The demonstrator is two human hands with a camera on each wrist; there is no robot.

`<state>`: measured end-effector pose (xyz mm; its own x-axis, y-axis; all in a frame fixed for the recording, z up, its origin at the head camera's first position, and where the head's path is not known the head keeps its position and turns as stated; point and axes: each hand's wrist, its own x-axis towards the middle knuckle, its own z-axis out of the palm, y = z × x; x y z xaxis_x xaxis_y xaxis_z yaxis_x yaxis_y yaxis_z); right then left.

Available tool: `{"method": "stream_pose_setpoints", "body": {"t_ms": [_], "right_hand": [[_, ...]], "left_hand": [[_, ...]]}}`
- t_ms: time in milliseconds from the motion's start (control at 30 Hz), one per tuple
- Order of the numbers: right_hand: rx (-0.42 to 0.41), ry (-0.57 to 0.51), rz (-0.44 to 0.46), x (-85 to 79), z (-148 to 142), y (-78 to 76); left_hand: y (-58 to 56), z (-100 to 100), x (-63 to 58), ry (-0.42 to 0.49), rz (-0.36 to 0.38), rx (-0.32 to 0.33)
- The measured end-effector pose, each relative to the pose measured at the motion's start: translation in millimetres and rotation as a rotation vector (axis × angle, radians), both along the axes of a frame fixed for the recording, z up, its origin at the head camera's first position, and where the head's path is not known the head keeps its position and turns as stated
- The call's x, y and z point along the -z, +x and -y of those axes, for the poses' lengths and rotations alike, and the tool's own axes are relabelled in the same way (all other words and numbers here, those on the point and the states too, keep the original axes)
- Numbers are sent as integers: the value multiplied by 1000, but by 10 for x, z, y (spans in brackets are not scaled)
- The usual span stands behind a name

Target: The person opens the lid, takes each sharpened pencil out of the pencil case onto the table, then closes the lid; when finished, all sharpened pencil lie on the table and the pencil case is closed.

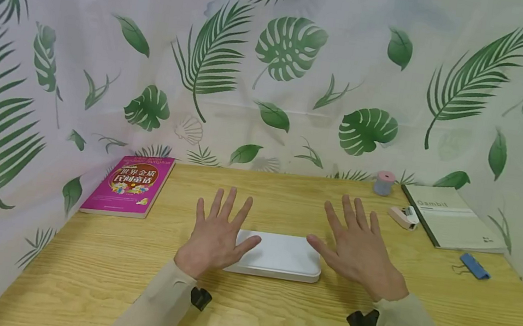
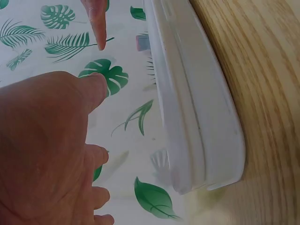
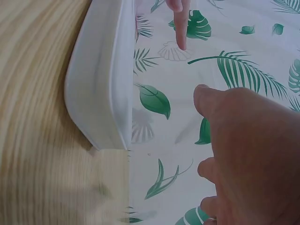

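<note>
A flat white case (image 1: 279, 256) with rounded corners lies on the wooden table, in the middle of the head view. My left hand (image 1: 217, 237) is spread above its left end, palm down, the thumb overlapping the case in this view. On the other side my right hand (image 1: 359, 247) is spread too, its thumb tip by the case's right corner. Both hands hold nothing. From the left wrist, the case's side wall (image 2: 211, 108) with a seam along it shows beside the hand. The right wrist view has the case's rounded end (image 3: 101, 84) left of the thumb.
A pink book (image 1: 129, 184) lies at the back left. At the right are a notebook (image 1: 456, 227), a small stapler (image 1: 404, 217), a blue binder clip (image 1: 475, 266) and a pink-and-grey cylinder (image 1: 384, 183). A leaf-print curtain (image 1: 300, 96) hangs behind the table.
</note>
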<state>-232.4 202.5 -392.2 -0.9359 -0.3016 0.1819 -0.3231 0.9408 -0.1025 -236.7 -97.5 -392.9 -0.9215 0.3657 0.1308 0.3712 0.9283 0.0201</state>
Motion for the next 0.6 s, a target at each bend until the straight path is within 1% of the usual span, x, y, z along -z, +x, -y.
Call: {"method": "stream_pose_setpoints", "body": {"t_ms": [100, 267, 333, 433, 600], "right_hand": [[-20, -8, 13, 3, 4, -3], [-93, -64, 82, 0, 32, 7], [-115, -78, 103, -4, 48, 14], [-132, -83, 111, -13, 60, 30], [-163, -117, 142, -20, 52, 73]], "left_hand": [[1, 3, 2, -6, 9, 2], [-12, 26, 46, 32, 51, 25], [-19, 36, 68, 60, 77, 42], [-29, 42, 85, 89, 112, 76], [-31, 29, 63, 116, 151, 140]]}}
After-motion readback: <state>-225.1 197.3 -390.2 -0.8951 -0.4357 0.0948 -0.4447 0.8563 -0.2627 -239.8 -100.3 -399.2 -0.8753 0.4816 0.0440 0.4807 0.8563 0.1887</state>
